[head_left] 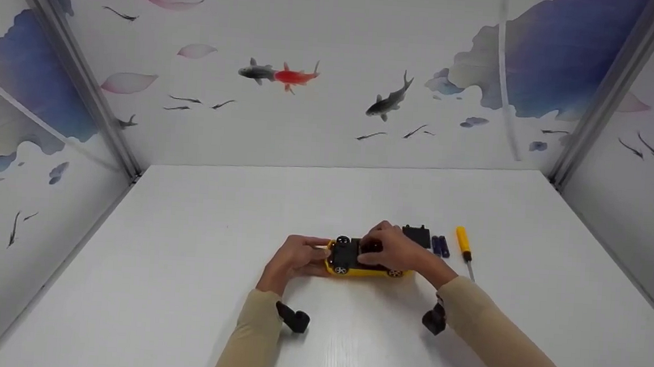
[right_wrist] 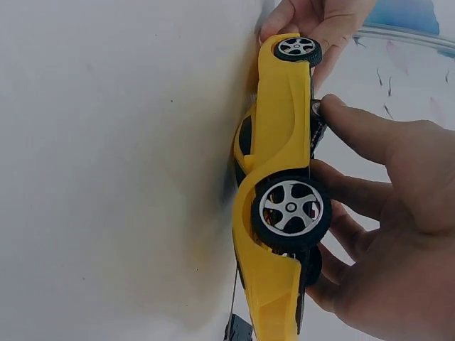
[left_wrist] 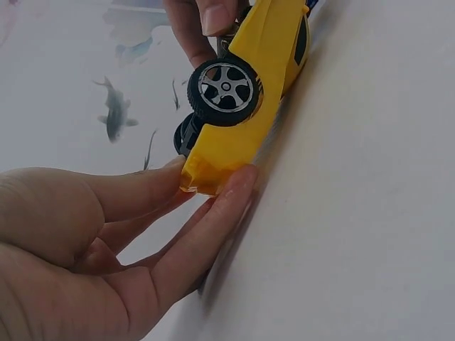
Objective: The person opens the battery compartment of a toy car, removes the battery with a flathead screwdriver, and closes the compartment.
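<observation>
A yellow toy car (head_left: 375, 274) lies upside down on the white table, its black underside (head_left: 345, 255) facing up. My left hand (head_left: 300, 255) grips one end of it, thumb on the underside and fingers (left_wrist: 220, 220) along the yellow body. Over the middle of the underside is my right hand (head_left: 391, 249). In the right wrist view its thumb and forefinger pinch a small dark piece (right_wrist: 318, 131) with light marks at the underside; I cannot tell whether it is a battery. The other fingers reach behind the near wheel (right_wrist: 291, 207).
Beyond the right hand lies a flat black cover (head_left: 416, 236). Two dark blue batteries (head_left: 440, 246) lie side by side to its right. Farther right is a screwdriver (head_left: 462, 243) with a yellow handle. Printed panels (head_left: 331, 121) wall the table at the back and sides.
</observation>
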Demonstrator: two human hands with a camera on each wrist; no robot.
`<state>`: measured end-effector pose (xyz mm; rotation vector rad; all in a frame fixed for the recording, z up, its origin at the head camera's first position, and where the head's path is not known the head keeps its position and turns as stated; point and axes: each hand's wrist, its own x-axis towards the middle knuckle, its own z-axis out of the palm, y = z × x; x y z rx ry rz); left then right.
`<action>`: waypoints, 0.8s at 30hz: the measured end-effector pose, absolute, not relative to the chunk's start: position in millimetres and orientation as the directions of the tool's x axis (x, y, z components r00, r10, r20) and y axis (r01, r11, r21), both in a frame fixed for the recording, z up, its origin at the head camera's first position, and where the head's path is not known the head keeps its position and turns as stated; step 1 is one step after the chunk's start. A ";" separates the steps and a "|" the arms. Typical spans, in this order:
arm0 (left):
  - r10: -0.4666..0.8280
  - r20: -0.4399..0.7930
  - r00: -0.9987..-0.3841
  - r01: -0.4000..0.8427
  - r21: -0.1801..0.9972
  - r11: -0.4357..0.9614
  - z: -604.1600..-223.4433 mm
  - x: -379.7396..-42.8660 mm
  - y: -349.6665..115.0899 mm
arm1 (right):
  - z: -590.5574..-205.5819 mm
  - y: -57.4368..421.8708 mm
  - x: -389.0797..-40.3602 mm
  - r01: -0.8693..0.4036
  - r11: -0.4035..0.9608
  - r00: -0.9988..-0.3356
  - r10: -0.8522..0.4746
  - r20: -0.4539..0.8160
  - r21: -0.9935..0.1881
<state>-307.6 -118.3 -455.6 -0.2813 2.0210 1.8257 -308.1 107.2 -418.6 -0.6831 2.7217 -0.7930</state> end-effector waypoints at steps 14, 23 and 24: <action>0.096 -0.424 -0.901 -0.405 0.899 0.166 -453.9 -305.7 -119.0 | -423.4 107.4 -309.9 -0.266 0.759 -0.880 -0.443 -0.173 -0.594; 0.106 -0.423 -0.900 -0.404 0.899 0.168 -453.5 -306.9 -117.6 | -423.1 106.5 -314.0 -0.239 0.742 -0.873 -0.447 -0.196 -0.627; 0.109 -0.420 -0.901 -0.400 0.901 0.169 -453.8 -306.9 -117.6 | -422.8 106.8 -314.0 -0.240 0.745 -0.871 -0.449 -0.201 -0.622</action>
